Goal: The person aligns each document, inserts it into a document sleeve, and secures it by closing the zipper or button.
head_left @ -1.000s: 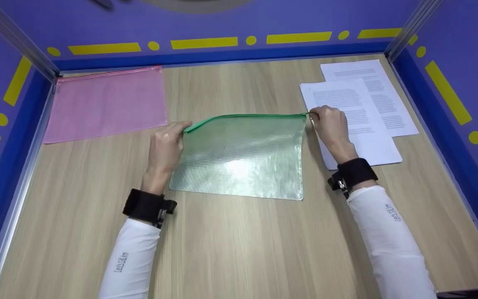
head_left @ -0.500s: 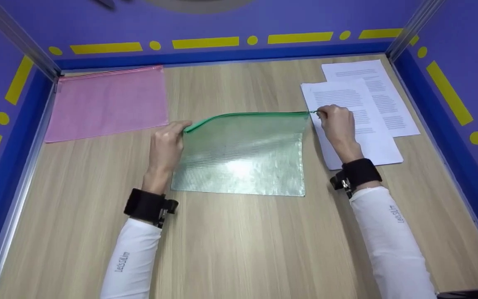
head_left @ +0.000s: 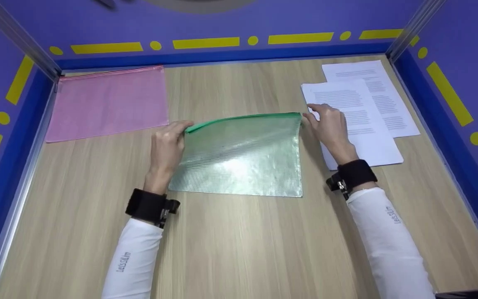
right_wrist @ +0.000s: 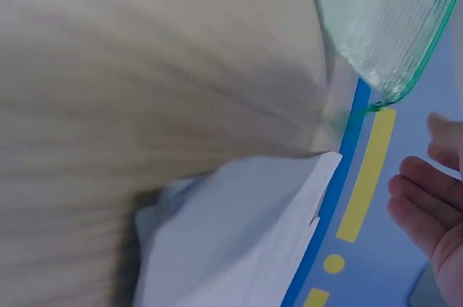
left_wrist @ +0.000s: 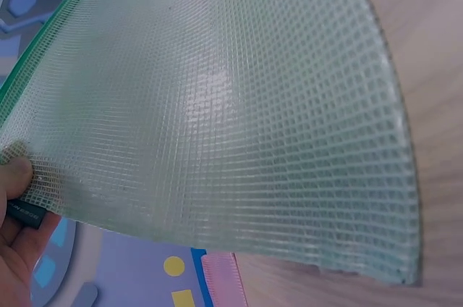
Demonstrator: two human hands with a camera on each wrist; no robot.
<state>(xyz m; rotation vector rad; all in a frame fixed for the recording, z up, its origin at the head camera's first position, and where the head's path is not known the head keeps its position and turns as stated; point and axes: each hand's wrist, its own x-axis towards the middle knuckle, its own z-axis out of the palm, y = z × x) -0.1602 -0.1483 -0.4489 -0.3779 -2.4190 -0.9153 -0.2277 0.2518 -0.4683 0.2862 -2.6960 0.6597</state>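
Observation:
A green mesh zipper pouch [head_left: 239, 158] is held up off the table by its left upper corner. There my left hand [head_left: 166, 145] pinches it, thumb on one face and fingers on the other, with a small dark tag beside them in the left wrist view. Along the pouch's top runs a green zipper [head_left: 259, 115]. My right hand [head_left: 330, 126] is just beyond the pouch's right upper corner, holding nothing. In the right wrist view its fingers [right_wrist: 427, 202] are loosely bent, apart from the zipper end [right_wrist: 383, 104].
A pink mesh zipper pouch [head_left: 110, 106] lies at the back left of the wooden table [head_left: 239, 245]. Two overlapping stacks of printed paper [head_left: 355, 124] lie at the right, partly under my right hand. Blue-purple walls [head_left: 239, 25] enclose the back and sides.
My right hand pulled the zipper end rightward, then let go and moved back left. The pouch's right upper corner has shifted slightly left. My left hand keeps its pinch.

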